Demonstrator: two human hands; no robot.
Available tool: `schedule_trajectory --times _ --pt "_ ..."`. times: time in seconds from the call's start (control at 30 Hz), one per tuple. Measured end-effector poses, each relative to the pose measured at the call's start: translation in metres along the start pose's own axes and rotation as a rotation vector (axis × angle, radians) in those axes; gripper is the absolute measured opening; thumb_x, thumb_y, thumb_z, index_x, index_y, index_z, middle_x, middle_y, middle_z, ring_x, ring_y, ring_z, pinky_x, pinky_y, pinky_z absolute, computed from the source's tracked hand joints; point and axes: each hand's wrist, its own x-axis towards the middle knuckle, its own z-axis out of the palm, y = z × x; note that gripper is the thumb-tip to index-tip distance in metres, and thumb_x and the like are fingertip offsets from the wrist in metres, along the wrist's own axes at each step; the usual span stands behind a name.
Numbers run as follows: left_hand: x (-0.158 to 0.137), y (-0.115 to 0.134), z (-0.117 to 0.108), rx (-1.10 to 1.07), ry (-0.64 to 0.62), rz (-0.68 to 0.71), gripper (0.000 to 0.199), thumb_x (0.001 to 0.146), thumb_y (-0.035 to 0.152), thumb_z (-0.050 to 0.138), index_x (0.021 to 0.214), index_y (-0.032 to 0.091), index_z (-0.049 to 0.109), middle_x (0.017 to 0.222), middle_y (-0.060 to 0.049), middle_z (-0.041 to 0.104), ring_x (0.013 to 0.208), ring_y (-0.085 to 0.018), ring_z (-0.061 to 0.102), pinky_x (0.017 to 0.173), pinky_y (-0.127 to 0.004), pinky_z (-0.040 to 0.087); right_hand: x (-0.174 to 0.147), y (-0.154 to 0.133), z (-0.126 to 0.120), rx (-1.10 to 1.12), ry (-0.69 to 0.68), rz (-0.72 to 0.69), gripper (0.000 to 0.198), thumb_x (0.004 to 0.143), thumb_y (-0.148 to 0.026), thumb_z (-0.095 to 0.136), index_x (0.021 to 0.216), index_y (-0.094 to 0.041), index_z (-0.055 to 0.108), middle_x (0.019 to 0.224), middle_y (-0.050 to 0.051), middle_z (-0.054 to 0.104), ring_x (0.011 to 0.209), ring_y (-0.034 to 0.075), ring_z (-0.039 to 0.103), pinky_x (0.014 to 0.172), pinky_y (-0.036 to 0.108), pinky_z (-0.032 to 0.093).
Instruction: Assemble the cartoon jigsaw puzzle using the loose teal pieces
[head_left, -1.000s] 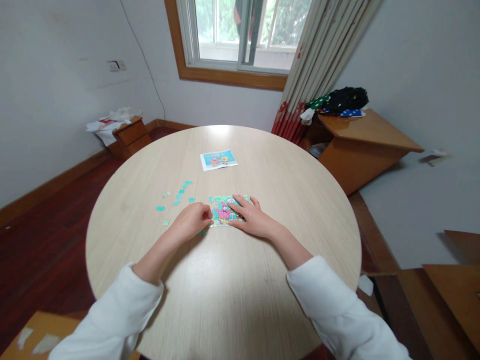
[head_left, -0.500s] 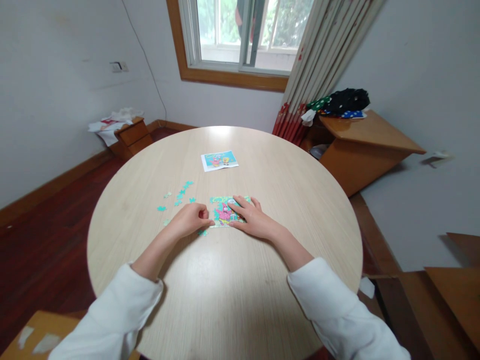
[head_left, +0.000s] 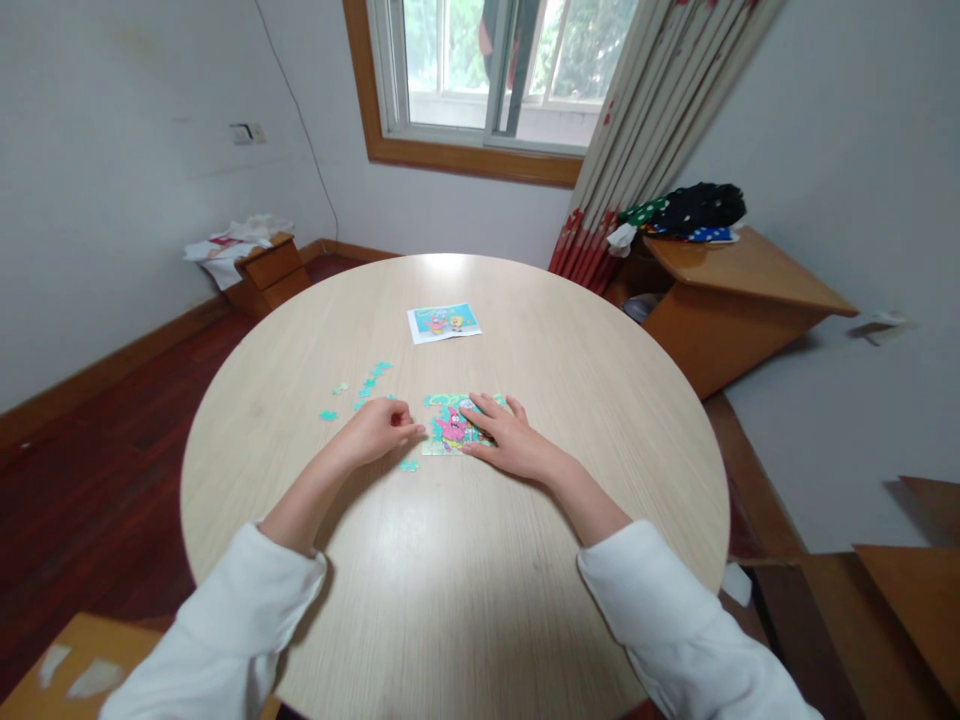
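A partly assembled cartoon jigsaw puzzle [head_left: 452,428] lies on the round table, showing a pink starfish figure and a teal ground. My right hand [head_left: 506,435] rests flat across its right part, fingers spread, hiding that side. At the puzzle's left edge is my left hand [head_left: 379,432], fingers curled in and thumb stretched toward the edge. Whether a small piece sits in those fingers is hidden. Several loose teal puzzle pieces [head_left: 369,383] lie beyond the left hand, with another loose piece [head_left: 409,466] just below the puzzle.
Farther back on the light wood table [head_left: 450,580] lies a printed picture [head_left: 446,322] with similar cartoon figures. A wooden cabinet [head_left: 742,290] with cloths on it stands at the right. Behind the table are a window and a curtain [head_left: 645,130].
My left hand has drawn slightly up from the puzzle's lower left edge, its thumb lifting. The right hand stays on the puzzle. The whole view has shifted a little.
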Motion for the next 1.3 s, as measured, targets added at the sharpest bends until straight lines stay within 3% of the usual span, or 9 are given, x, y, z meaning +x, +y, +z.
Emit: schedule_trajectory --times 0.23,0.33,0.6,0.87,1.07,1.3 --pt "0.001 -0.028 -0.047 -0.081 0.436 -0.145 0.024 0.071 0.036 0.055 0.057 0.017 0.055 0.050 0.003 0.046 0.051 -0.012 0.040 0.052 -0.026 0.028 0.000 0.006 0.004 0.001 0.016 -0.021 0.055 0.090 -0.046 0.046 0.140 -0.023 0.039 0.150 0.014 0.030 0.140 0.028 0.022 0.112 0.055 0.011" --pt "-0.002 -0.039 -0.059 -0.137 0.512 -0.209 0.017 0.066 0.032 0.057 0.061 0.016 0.060 0.055 0.001 0.054 0.054 -0.013 0.046 0.053 -0.025 0.032 0.000 0.007 0.005 0.000 0.027 -0.030 0.055 0.090 -0.045 0.046 0.140 -0.024 0.039 0.150 0.014 0.031 0.140 0.027 0.024 0.112 0.055 0.011" --pt "-0.006 -0.047 -0.061 -0.166 0.416 -0.256 0.014 0.059 0.031 0.060 0.058 0.017 0.061 0.055 -0.001 0.058 0.053 -0.014 0.049 0.052 -0.025 0.034 0.000 0.008 0.006 0.001 0.038 -0.038 0.055 0.089 -0.044 0.047 0.139 -0.023 0.040 0.149 0.015 0.032 0.140 0.027 0.025 0.111 0.056 0.013" --pt "-0.005 -0.049 -0.058 -0.059 0.470 -0.267 0.031 0.067 0.036 0.059 0.045 0.019 0.045 0.041 0.003 0.042 0.042 -0.010 0.037 0.047 -0.025 0.026 -0.001 0.004 0.003 0.007 0.015 -0.022 0.056 0.089 -0.043 0.049 0.139 -0.021 0.040 0.149 0.016 0.031 0.140 0.027 0.023 0.111 0.056 0.012" --pt "-0.001 -0.052 -0.053 -0.123 0.386 -0.245 0.026 0.065 0.039 0.059 0.052 0.017 0.054 0.045 0.003 0.047 0.044 -0.010 0.040 0.046 -0.024 0.027 0.000 0.006 0.007 0.007 0.043 -0.037 0.056 0.089 -0.044 0.048 0.139 -0.022 0.040 0.149 0.016 0.032 0.140 0.027 0.025 0.111 0.055 0.012" --pt "-0.001 -0.051 -0.051 -0.089 0.406 -0.190 0.026 0.065 0.041 0.057 0.056 0.017 0.057 0.049 0.001 0.050 0.048 -0.011 0.043 0.048 -0.024 0.029 0.000 0.008 0.007 -0.003 0.039 -0.040 0.055 0.089 -0.044 0.048 0.139 -0.022 0.040 0.148 0.015 0.033 0.139 0.028 0.025 0.111 0.055 0.012"
